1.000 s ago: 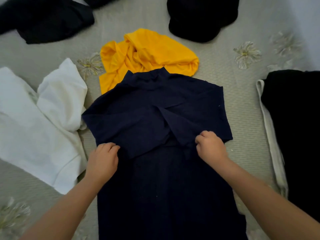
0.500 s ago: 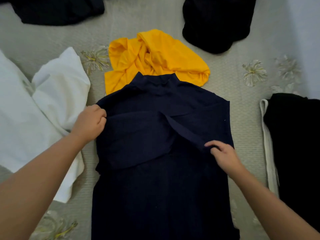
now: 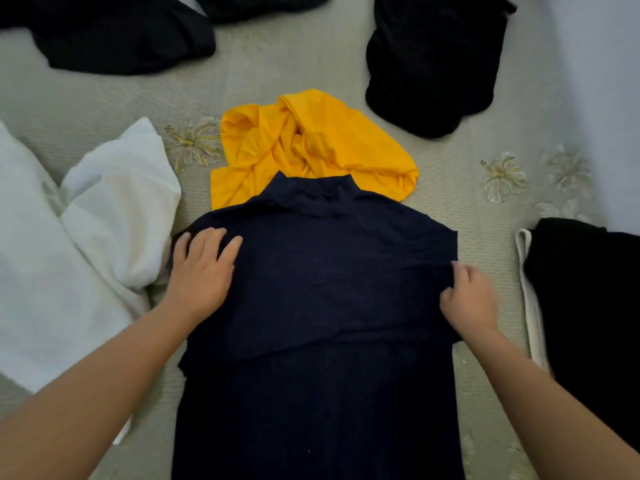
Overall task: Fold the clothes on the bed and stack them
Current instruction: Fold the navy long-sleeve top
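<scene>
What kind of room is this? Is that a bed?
Most likely a bedroom. The clothes lie on a soft beige bedspread with stitched flowers, beside a pale wall. A navy shirt is spread out under both hands, with a crumpled yellow garment and white clothes around it.

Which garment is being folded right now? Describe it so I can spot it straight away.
On the beige bed cover, look to the middle, just below the crumpled yellow garment. The navy top lies flat there, left hand pressing on it, right hand pinching its edge. It alone is spread out smooth, with a collar.
</scene>
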`<state>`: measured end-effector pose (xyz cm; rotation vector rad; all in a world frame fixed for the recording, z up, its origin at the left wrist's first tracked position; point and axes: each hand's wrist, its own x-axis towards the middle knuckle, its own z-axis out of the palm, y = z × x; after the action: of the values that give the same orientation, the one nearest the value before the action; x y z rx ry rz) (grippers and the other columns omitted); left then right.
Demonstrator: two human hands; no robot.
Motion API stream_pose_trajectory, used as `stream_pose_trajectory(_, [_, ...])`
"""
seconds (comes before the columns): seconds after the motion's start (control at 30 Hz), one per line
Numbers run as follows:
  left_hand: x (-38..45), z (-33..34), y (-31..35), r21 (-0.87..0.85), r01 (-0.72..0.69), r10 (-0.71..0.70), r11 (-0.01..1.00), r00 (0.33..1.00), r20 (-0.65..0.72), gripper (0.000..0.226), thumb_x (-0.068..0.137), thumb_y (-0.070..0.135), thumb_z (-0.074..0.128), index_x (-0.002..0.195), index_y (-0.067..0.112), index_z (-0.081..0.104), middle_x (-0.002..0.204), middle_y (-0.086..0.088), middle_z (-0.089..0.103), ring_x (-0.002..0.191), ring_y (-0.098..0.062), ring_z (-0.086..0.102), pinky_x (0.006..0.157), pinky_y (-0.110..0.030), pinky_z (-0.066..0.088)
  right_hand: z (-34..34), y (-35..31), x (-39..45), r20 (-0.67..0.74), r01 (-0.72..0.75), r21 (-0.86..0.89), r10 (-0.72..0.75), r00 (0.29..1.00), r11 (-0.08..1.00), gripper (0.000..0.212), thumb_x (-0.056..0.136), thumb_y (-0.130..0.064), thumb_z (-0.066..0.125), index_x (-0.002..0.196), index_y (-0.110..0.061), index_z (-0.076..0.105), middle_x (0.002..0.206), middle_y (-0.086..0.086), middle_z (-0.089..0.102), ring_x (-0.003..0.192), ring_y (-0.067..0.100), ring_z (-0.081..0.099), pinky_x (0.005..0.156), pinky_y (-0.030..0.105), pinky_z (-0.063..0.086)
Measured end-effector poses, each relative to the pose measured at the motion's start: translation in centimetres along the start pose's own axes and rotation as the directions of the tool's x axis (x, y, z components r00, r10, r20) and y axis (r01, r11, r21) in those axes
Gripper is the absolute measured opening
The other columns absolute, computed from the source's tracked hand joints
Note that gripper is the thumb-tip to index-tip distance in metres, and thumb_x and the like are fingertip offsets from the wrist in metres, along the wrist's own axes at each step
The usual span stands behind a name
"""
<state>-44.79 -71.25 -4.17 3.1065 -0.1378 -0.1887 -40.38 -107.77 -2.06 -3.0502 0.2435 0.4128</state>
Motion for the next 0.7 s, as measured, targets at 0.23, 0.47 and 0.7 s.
stream_pose_trajectory(0.23, [-8.6,2.3,0.5,-0.003,-0.357,0.347,0.934,0.906,0.242,0.078,0.042,0.028,0.090,0.109,-0.003,0.064,0.115,-0.024,0.061,0.105,-0.041,0.059,0.094,-0.050,0.043,3.3,1.0,-3.3,0.384,0.427,-0.355,-0.287,0.878,0.832,0.085,0.086,-0.013,0.047,0.145,-0.026,-0.013,0.153,0.000,-0.021,0.140,0.026,-0.020,0.114,0.041,-0.005])
stream_pose_trajectory(0.47, [-10.7,2.2,-2.2,-0.019,-0.287,0.287,0.958,0.958,-0.007,0.052,0.068,-0.003,0.026,0.118,-0.003,0.044,0.113,-0.030,0.060,0.102,-0.048,0.057,0.112,-0.034,0.012,2.8,0.8,-4.9,0.221,0.499,-0.328,-0.449,0.866,0.802,0.071,0.070,0.015,0.058,0.136,0.003,0.036,0.146,0.022,0.030,0.135,0.042,0.024,0.110,0.050,0.018])
stream_pose_trajectory(0.7, [-12.3,1.8,-2.0,0.124,-0.159,0.067,0.980,0.837,0.543,0.082,0.086,0.026,0.045,0.137,0.010,-0.017,0.141,-0.016,-0.025,0.141,-0.034,-0.003,0.114,-0.045,0.004,4.5,0.6,-8.0,0.453,0.452,-0.460,-0.236,0.860,0.764,0.068,0.093,-0.009,0.030,0.144,-0.010,-0.015,0.153,0.007,-0.018,0.140,0.027,-0.018,0.114,0.043,-0.006])
